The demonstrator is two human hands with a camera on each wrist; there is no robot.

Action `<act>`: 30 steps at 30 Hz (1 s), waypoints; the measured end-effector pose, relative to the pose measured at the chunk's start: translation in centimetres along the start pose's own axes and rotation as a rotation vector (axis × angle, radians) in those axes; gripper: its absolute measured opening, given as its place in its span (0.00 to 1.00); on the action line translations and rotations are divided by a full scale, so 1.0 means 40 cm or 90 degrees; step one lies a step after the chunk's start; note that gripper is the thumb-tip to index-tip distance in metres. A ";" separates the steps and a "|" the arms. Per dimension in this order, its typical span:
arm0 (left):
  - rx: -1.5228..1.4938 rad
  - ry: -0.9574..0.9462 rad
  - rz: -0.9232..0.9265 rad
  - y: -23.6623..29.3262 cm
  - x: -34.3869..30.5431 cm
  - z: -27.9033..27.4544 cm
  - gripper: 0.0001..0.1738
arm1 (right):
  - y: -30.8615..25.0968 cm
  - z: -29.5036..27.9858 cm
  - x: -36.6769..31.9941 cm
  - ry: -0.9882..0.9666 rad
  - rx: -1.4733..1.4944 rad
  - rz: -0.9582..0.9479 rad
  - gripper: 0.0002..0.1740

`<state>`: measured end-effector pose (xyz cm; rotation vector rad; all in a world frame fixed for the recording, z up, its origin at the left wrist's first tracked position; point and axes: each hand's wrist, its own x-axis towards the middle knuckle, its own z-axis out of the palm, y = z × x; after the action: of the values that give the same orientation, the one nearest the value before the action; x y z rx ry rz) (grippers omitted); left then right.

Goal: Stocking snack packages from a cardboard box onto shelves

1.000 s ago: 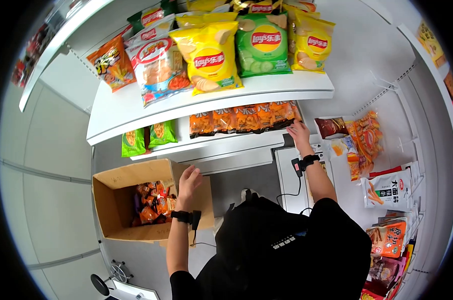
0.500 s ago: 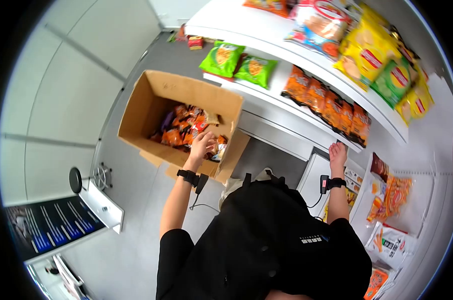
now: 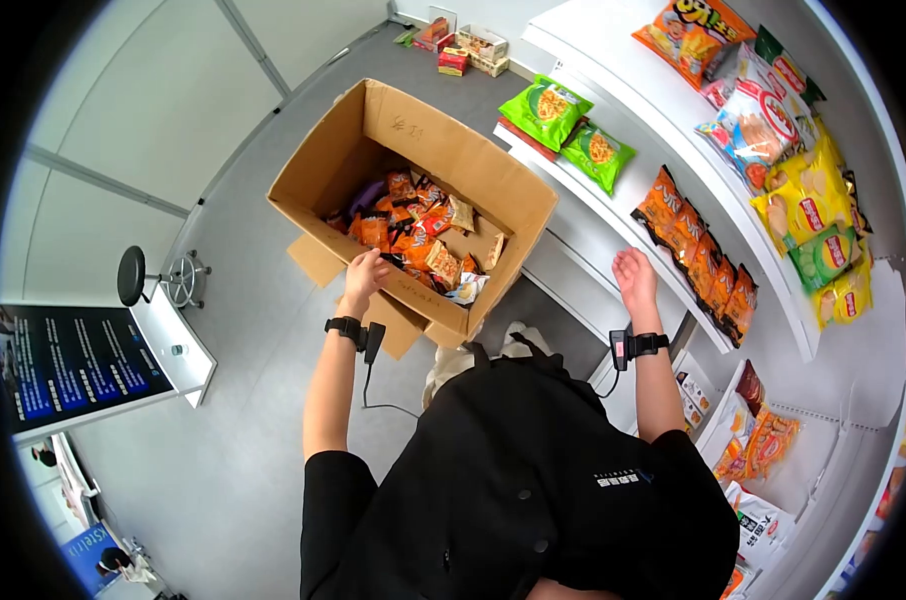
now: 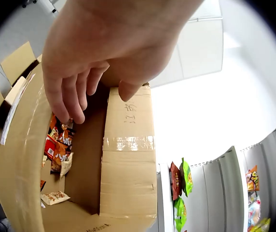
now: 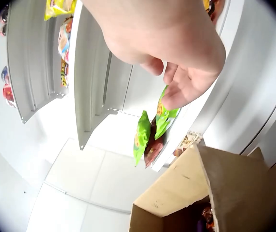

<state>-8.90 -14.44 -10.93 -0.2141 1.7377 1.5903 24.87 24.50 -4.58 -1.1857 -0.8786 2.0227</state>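
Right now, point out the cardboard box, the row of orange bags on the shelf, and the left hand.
Cardboard box (image 3: pixel 463 168): head view, inside face of its far wall.
Row of orange bags (image 3: pixel 706 259): head view, a bag near the row's middle.
Left hand (image 3: pixel 364 277): head view, middle of the hand.

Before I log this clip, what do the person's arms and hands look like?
The left hand and right hand are bare. Each wrist wears a black strap with a boxy dark camera and thin cable; black short sleeves end near the elbows.
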 end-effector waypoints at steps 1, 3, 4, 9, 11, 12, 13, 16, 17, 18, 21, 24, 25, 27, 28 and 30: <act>-0.005 0.004 -0.015 0.000 0.013 -0.012 0.28 | 0.001 0.035 0.001 -0.021 -0.013 0.008 0.15; -0.026 0.004 -0.028 0.004 0.035 -0.029 0.30 | 0.003 0.097 0.003 -0.060 -0.045 0.027 0.14; -0.039 0.004 -0.033 0.008 0.041 -0.035 0.31 | 0.005 0.122 0.007 -0.082 -0.056 0.034 0.14; -0.064 0.001 -0.026 0.028 0.077 -0.054 0.36 | 0.019 0.227 0.055 -0.159 -0.107 0.071 0.14; -0.083 0.017 -0.033 0.040 0.084 -0.065 0.36 | 0.029 0.266 0.078 -0.185 -0.125 0.080 0.14; -0.092 0.025 -0.037 0.043 0.091 -0.070 0.35 | 0.035 0.289 0.085 -0.191 -0.130 0.091 0.14; -0.111 0.037 -0.030 0.048 0.098 -0.076 0.36 | 0.040 0.315 0.093 -0.198 -0.136 0.103 0.14; -0.155 0.048 -0.040 0.070 0.121 -0.092 0.36 | 0.055 0.389 0.145 -0.222 -0.150 0.135 0.14; -0.161 0.055 -0.034 0.071 0.129 -0.099 0.35 | 0.066 0.407 0.159 -0.229 -0.157 0.142 0.14; -0.165 0.062 -0.031 0.076 0.132 -0.102 0.35 | 0.074 0.426 0.167 -0.234 -0.164 0.152 0.14; -0.162 0.098 -0.042 0.085 0.142 -0.104 0.31 | 0.095 0.485 0.196 -0.256 -0.187 0.179 0.15; -0.158 0.135 -0.056 0.095 0.161 -0.102 0.27 | 0.120 0.544 0.238 -0.277 -0.220 0.204 0.14; -0.160 0.146 -0.059 0.092 0.162 -0.102 0.26 | 0.132 0.561 0.249 -0.287 -0.233 0.211 0.14; -0.146 0.159 -0.057 0.086 0.165 -0.100 0.24 | 0.159 0.597 0.272 -0.317 -0.247 0.234 0.14; -0.138 0.165 -0.056 0.083 0.165 -0.098 0.23 | 0.175 0.616 0.284 -0.332 -0.254 0.246 0.13; -0.140 0.178 -0.051 0.090 0.163 -0.094 0.20 | 0.210 0.655 0.315 -0.340 -0.274 0.295 0.13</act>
<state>-17.11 -14.78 -12.37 -0.6313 1.7312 1.7563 -5.23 23.42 -7.53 -1.1589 -1.4614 2.6906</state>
